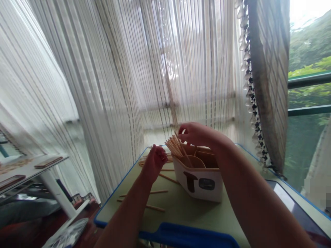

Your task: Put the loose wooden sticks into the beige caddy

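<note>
A white box (182, 179) with a brown rim and inner compartments stands on the table. Thin wooden sticks (175, 146), like chopsticks, lean bunched in its left compartment. Above them, my right hand (193, 133) has its fingers curled in a pinch at the tops of the sticks, and seems to have one stick between the fingertips. To the left of the box, close to the bunch, my left hand (157, 158) is closed, thumb up; what its fingers hold, if anything, is hidden. More loose wooden sticks (155, 207) lie on the table near my left forearm.
The pale green table (186, 213) has a blue edge and a blue front tray (186, 237). A dark flat panel (289, 206) lies at its right. Striped sheer curtains (116, 69) hang behind. A white side table (33, 165) stands at the left.
</note>
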Available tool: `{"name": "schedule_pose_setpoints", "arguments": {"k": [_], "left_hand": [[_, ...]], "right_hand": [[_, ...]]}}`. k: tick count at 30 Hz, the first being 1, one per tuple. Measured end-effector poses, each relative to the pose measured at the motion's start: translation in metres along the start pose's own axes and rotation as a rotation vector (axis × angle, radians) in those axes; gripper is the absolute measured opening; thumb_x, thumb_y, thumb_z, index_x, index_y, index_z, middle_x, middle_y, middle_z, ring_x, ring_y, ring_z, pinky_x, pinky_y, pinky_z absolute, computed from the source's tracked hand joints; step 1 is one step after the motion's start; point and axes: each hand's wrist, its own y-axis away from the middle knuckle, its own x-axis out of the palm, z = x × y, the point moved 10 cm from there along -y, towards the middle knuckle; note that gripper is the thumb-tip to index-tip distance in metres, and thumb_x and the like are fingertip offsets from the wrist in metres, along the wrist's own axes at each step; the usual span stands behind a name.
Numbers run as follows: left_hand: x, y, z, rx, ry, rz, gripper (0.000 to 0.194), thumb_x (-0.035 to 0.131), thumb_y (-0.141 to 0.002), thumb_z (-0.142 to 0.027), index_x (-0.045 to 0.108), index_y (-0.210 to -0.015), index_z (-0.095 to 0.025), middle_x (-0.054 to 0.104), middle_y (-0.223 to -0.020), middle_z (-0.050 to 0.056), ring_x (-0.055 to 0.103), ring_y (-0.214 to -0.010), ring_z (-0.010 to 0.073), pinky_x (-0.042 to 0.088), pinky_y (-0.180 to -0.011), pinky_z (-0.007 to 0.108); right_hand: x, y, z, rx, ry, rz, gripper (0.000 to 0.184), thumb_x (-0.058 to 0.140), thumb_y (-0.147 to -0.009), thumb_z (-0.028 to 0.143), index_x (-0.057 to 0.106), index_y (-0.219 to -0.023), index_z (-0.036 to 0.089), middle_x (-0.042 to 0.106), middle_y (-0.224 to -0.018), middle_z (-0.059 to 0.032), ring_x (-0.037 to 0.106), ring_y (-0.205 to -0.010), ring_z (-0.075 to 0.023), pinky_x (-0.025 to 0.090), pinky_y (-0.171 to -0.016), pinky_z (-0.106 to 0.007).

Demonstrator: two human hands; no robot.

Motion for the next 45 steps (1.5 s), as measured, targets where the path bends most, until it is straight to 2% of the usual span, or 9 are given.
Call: {"name": "schedule_pose_setpoints", "arguments": {"k": [11,17,24,28,31,33,36,39,45], "left_hand": [[0.0,0.001,0.005,-0.044,-0.108,-0.044,0.031,0.064,-0.074,-0.045,0.058,-0.074,-0.015,0.058,-0.064,-0.001,0.055,-0.058,0.0093,0.045,-0.057,0.022],[-0.016,-0.003,-0.001,0.039,-0.249,-0.106,0.025,0.071,-0.067,-0.032,0.059,-0.084,-0.017,0.059,-0.076,-0.002,0.057,-0.065,0.0081,0.041,-0.054,0.018],[-0.022,-0.012,-0.011,0.122,-0.307,-0.175,0.032,0.066,-0.066,-0.028,0.059,-0.095,-0.018,0.058,-0.08,-0.001,0.055,-0.066,0.0089,0.04,-0.054,0.019],[-0.044,-0.024,-0.017,0.136,-0.63,-0.266,0.016,0.058,-0.061,-0.018,0.06,-0.077,-0.017,0.057,-0.071,-0.002,0.049,-0.057,0.0085,0.035,-0.051,0.019],[-0.051,-0.031,-0.006,0.017,-1.071,-0.178,0.01,0.055,-0.055,-0.01,0.06,-0.062,-0.016,0.053,-0.057,-0.002,0.042,-0.05,0.0087,0.03,-0.049,0.02],[-0.053,-0.032,0.004,-0.03,-1.232,-0.083,0.014,0.054,-0.055,-0.009,0.062,-0.062,-0.016,0.057,-0.06,-0.001,0.045,-0.053,0.0106,0.031,-0.051,0.021],[-0.06,-0.029,0.014,-0.053,-1.369,-0.012,0.022,0.054,-0.052,-0.007,0.066,-0.067,-0.019,0.061,-0.067,0.002,0.048,-0.058,0.0136,0.034,-0.055,0.022],[-0.069,-0.023,0.022,-0.058,-1.454,0.024,0.026,0.057,-0.045,-0.003,0.067,-0.061,-0.022,0.056,-0.057,0.001,0.046,-0.055,0.0151,0.035,-0.058,0.024],[-0.062,-0.009,0.037,-0.14,-1.507,0.139,0.024,0.057,-0.038,0.0,0.061,-0.044,-0.024,0.049,-0.041,-0.002,0.036,-0.042,0.0114,0.035,-0.053,0.025]], "right_hand": [[-0.009,0.002,0.01,-0.053,0.04,-0.092,0.018,0.052,-0.081,0.027,0.066,-0.088,0.017,0.07,-0.078,-0.0056,0.06,-0.06,-0.0104,0.04,-0.053,-0.019],[-0.008,0.0,0.007,-0.031,0.042,-0.089,0.015,0.053,-0.08,0.02,0.066,-0.086,0.016,0.069,-0.076,-0.0052,0.059,-0.057,-0.01,0.041,-0.053,-0.02],[-0.004,-0.013,-0.008,0.028,0.055,-0.071,0.016,0.054,-0.078,0.018,0.067,-0.087,0.016,0.069,-0.075,-0.0052,0.059,-0.056,-0.0102,0.042,-0.054,-0.021],[-0.006,-0.023,-0.016,0.022,0.058,-0.084,0.013,0.056,-0.078,0.02,0.067,-0.084,0.016,0.069,-0.076,-0.0052,0.059,-0.056,-0.0105,0.042,-0.054,-0.022],[-0.005,-0.029,-0.022,0.024,0.053,-0.088,0.012,0.057,-0.078,0.023,0.066,-0.083,0.017,0.068,-0.075,-0.0047,0.058,-0.057,-0.0106,0.042,-0.054,-0.022],[-0.005,-0.032,-0.026,0.031,0.044,-0.087,0.012,0.057,-0.078,0.024,0.066,-0.083,0.017,0.068,-0.074,-0.0041,0.058,-0.057,-0.0105,0.042,-0.053,-0.022],[-0.007,-0.033,-0.03,0.059,0.035,-0.081,0.013,0.058,-0.078,0.025,0.066,-0.085,0.017,0.068,-0.071,-0.0035,0.058,-0.055,-0.01,0.042,-0.051,-0.021],[-0.011,-0.028,-0.03,0.081,0.028,-0.079,0.013,0.059,-0.078,0.025,0.066,-0.085,0.017,0.068,-0.072,-0.0037,0.059,-0.053,-0.0097,0.042,-0.049,-0.021],[-0.023,-0.007,-0.021,0.103,0.024,-0.098,0.013,0.06,-0.079,0.027,0.066,-0.084,0.017,0.069,-0.071,-0.0047,0.06,-0.054,-0.0112,0.041,-0.047,-0.021]]}}
